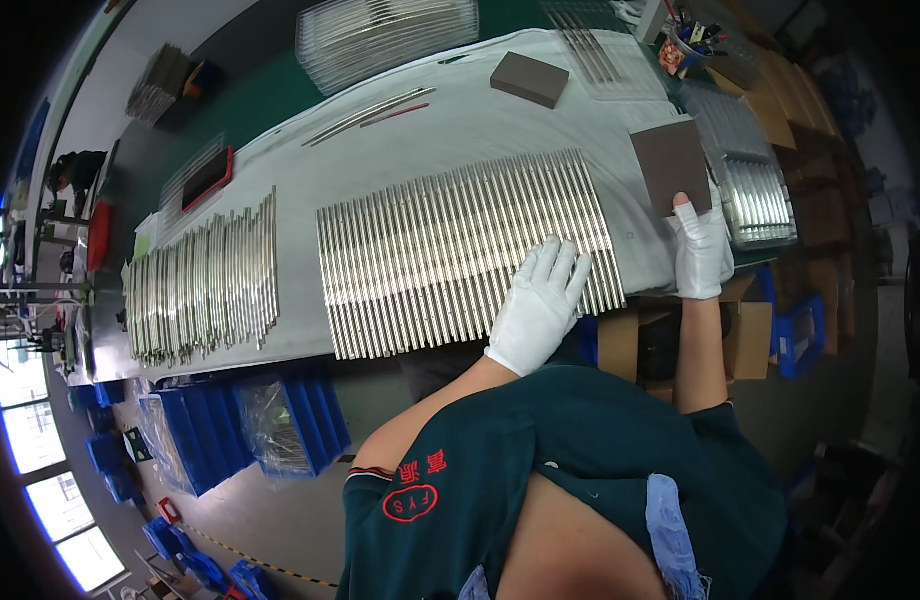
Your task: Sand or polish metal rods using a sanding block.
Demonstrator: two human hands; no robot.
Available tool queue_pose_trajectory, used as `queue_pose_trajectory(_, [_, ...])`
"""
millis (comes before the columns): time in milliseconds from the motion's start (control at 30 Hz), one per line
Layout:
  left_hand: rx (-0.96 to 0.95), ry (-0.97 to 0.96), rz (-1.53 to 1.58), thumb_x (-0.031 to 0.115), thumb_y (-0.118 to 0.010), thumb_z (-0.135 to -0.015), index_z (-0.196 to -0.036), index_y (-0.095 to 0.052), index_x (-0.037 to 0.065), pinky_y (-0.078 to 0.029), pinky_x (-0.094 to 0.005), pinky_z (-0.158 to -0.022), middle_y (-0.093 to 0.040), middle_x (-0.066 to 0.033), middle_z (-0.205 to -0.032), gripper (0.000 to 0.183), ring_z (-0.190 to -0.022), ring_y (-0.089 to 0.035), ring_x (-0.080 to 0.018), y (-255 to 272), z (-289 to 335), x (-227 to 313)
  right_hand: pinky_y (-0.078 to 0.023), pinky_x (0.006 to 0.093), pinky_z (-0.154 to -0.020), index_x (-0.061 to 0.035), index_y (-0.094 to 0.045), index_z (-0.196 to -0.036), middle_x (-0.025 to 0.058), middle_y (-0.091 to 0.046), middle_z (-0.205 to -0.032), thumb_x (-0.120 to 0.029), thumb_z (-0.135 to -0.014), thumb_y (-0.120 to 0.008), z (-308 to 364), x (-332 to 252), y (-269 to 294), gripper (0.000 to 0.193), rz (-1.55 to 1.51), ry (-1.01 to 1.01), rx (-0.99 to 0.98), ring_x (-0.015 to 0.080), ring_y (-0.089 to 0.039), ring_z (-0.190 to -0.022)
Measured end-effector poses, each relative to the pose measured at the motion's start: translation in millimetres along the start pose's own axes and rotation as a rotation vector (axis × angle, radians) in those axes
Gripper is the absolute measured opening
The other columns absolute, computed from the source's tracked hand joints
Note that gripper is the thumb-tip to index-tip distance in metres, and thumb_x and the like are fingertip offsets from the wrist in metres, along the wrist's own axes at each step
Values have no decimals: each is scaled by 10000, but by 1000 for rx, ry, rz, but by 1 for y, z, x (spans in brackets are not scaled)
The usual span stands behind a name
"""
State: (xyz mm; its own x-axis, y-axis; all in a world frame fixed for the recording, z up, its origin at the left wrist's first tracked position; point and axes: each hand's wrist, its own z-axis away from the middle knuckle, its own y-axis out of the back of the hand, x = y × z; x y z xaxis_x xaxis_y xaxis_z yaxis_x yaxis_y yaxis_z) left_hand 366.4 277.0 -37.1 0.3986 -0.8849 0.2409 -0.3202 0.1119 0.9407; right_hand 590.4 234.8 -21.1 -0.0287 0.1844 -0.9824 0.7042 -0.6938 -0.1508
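Side by side on the cloth-covered table lies a wide row of slim silver metal rods [420, 250]. My left hand [540, 305], in a white glove, rests flat on the row's right part with its fingers stretched out. To the right of the row, my right hand [702, 255] is gloved too, with its thumb tip uncovered. It grips the lower edge of a flat brown rectangular pad [670, 160], thumb on the top face; the fingers beneath are partly hidden.
A second group of rods [205, 285] lies at left. Loose thin rods [365, 115] and a brown block [530, 80] lie farther back. Clear plastic trays [390, 40] are stacked at the far edge, more trays [750, 190] at right. Blue bins [205, 430] stand below the table's front edge.
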Motion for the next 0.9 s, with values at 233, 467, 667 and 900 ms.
queue_pose_trajectory(233, [35, -15, 95, 233, -744, -679, -1264, -465, 4, -360, -429, -1038, -475, -168, -1265, 687, -1224, -441, -338, 1, 2, 2, -457, 259, -882, -48, -452, -1337, 59, -550, -1210, -91, -853, -696, 0, 4, 5, 543, 39, -38, -1, 124, -538, -1048])
queue_pose_trajectory(467, [46, -27, 265, 218, -715, -660, -1219, -480, -4, -395, -438, -1008, -496, -168, -1246, 646, -1173, -490, -325, 5, 2, -1, -429, 265, -959, -74, -454, -1368, 52, -550, -1293, -29, -823, -688, -3, -5, -7, 594, 351, 22, -382, 151, -519, -1149])
queue_pose_trajectory(667, [127, -32, 198, 252, -719, -698, -1179, -501, -7, -409, -439, -992, -513, -165, -1202, 588, -1145, -506, -325, -5, 5, 0, -432, 256, -958, -97, -600, -1244, 42, -625, -1223, 18, -804, -654, -12, -10, -50, 458, 355, -44, -808, 143, -569, -1108])
queue_pose_trajectory(900, [43, -40, 208, 343, -629, -789, -1163, -499, -23, -358, -423, -1040, -501, -169, -1198, 540, -1198, -464, -323, -4, 4, -2, -446, 261, -972, -64, -589, -1250, 47, -612, -1241, 99, -799, -599, -33, -21, -28, 480, 375, -245, -776, 141, -565, -1137])
